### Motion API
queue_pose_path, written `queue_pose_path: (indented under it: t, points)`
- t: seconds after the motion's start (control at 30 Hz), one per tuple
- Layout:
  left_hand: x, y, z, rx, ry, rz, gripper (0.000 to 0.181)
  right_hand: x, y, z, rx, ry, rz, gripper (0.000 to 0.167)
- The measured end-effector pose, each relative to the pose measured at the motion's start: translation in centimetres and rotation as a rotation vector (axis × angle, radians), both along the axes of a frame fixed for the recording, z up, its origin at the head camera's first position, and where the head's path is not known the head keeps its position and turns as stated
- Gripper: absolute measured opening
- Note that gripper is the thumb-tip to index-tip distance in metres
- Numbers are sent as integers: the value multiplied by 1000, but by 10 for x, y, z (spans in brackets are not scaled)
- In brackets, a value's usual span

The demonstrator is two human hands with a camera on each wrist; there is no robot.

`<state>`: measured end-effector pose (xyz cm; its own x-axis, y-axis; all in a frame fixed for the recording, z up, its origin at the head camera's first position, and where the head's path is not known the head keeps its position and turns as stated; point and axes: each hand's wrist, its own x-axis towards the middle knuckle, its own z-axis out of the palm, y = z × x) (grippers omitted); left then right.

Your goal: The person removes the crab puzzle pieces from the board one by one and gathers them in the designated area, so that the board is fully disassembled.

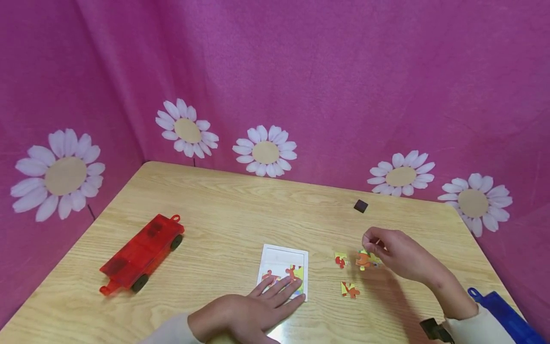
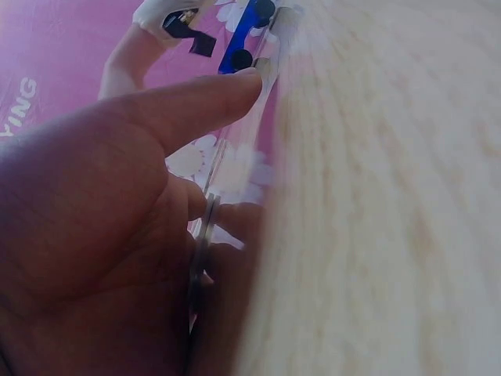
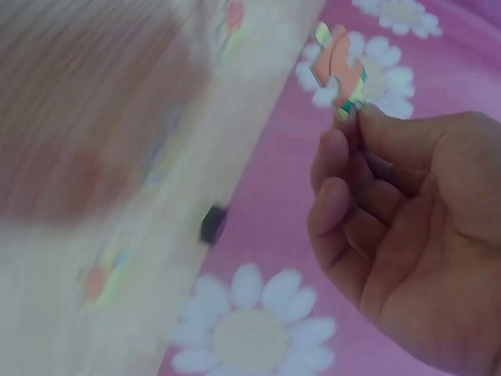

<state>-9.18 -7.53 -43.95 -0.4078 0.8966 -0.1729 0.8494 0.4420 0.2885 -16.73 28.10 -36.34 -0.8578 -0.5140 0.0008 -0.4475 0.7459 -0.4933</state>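
My right hand (image 1: pixel 397 251) pinches an orange jigsaw piece (image 3: pixel 338 66) with a green edge between thumb and fingertip, above the table in both the head and right wrist views. With fingers extended, my left hand (image 1: pixel 262 310) rests on the lower part of a white puzzle frame (image 1: pixel 281 250). Inside that frame, a red and yellow piece (image 1: pixel 296 271) shows above the fingers; the hand hides the lower part. Between frame and right hand lie a yellow piece with red (image 1: pixel 341 260) and, nearer me, another yellow and red piece (image 1: pixel 350 290).
A red toy car base (image 1: pixel 142 253) with black wheels stands at the left of the wooden table (image 1: pixel 215 210). A small black square (image 1: pixel 361 206) lies toward the back. At the right edge is a blue toy base (image 1: pixel 509 310). Pink flowered cloth (image 1: pixel 301 81) hangs behind.
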Motion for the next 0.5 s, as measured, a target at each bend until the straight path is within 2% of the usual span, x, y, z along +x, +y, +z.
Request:
queue_pose_path:
  t: [0.23,0.37,0.5]
  points:
    - [0,0,1,1,-8,1,88,11,35,-18,3,-188,25,14]
    - [0,0,1,-3,-12,4,89,14,42,-28,-10,-271,60,13]
    - [-1,0,1,4,-26,4,89,14,43,-35,-14,-316,69,11]
